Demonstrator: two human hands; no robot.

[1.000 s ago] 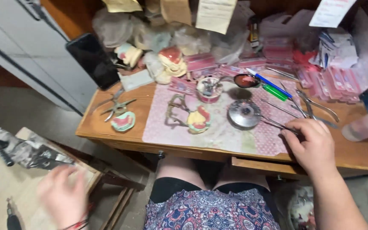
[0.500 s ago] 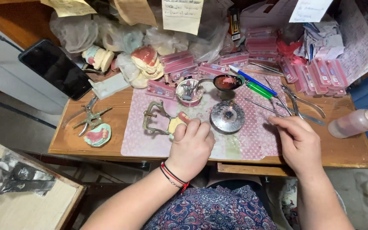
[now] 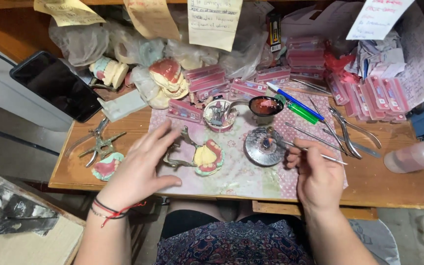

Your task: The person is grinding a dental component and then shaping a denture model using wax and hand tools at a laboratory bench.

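My left hand (image 3: 141,164) hovers with fingers spread over the patterned mat (image 3: 251,179), just left of a dental model (image 3: 208,157) with pink wax and yellow teeth mounted on a metal articulator (image 3: 180,149). It holds nothing. My right hand (image 3: 317,174) grips a thin metal instrument (image 3: 315,152) whose tip rests at a round metal dish (image 3: 263,146). A small bowl of red wax (image 3: 266,105) sits behind the dish.
Pliers (image 3: 96,142) and another pink model (image 3: 106,166) lie at the desk's left. A black phone (image 3: 55,86), pink boxes (image 3: 207,81), a cup of burs (image 3: 219,115), pens (image 3: 295,104), more pliers (image 3: 349,130) and a bottle (image 3: 415,156) crowd the desk. Paper notes hang above.
My left hand came up from the low side table to the dental model, then drew back left with fingers spread. My right hand keeps the instrument near the dish.
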